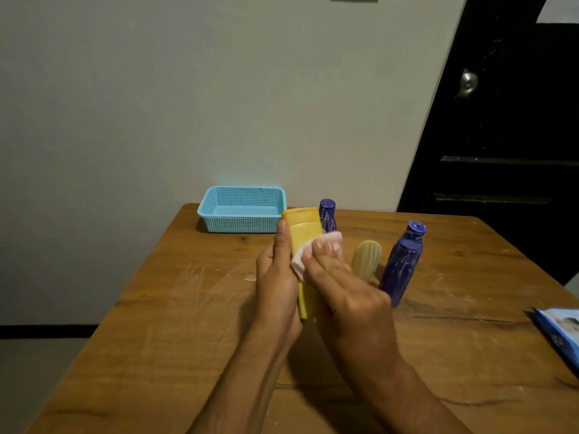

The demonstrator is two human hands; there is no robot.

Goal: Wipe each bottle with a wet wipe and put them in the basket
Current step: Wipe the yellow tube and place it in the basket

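I am early in the job, by my reading: the blue basket (pixel 241 209) at the far side of the table (pixel 175 324) holds nothing that I can see, so no bottle has gone in yet.

My left hand (pixel 275 277) has its grip wrapped round the yellow bottle (pixel 305 228), held up above the table with its cap end pointing away from me, just in front of the basket's right corner. My right hand (pixel 341 286) presses the white wet wipe (pixel 313 249) flat against the bottle's side, fingers laid out fairly straight over the cloth (whether the thumb also pinches the wipe from below I cannot tell). So the first bottle looks to be mid-wipe.

Left to do, as far as I can judge: finish this one and set it in the basket, then take the others in turn. Three purple bottles wait on the table, one (pixel 327 214) behind the yellow bottle near the basket, and two (pixel 402 267) close together to the right, one in front of the other. A pale ribbed bottle (pixel 366 258) stands between them and my hands. The pack of wipes (pixel 560 333) lies at the table's right edge, well apart from the bottles.
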